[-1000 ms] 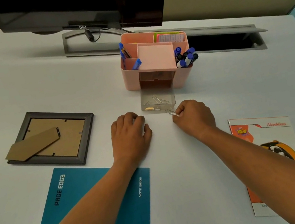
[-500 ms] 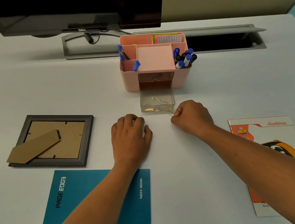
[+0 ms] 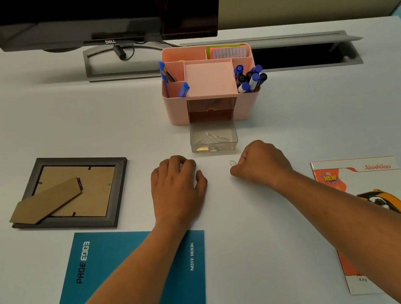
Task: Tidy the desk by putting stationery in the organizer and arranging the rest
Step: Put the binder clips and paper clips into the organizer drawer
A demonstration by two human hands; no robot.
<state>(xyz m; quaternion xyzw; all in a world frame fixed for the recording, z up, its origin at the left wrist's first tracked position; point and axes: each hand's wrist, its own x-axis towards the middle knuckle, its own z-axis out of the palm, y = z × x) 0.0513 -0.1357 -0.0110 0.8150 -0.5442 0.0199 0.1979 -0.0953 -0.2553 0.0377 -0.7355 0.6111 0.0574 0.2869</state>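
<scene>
A white desk (image 3: 28, 123) carries a pink organizer (image 3: 208, 83) whose clear drawer (image 3: 214, 140), pulled out in front of it, holds several paper clips. Just before the drawer, the left hand (image 3: 177, 185) rests palm-down with fingers curled, holding nothing visible, while the right hand (image 3: 263, 162) pinches one paper clip (image 3: 233, 163) between its fingertips.
</scene>
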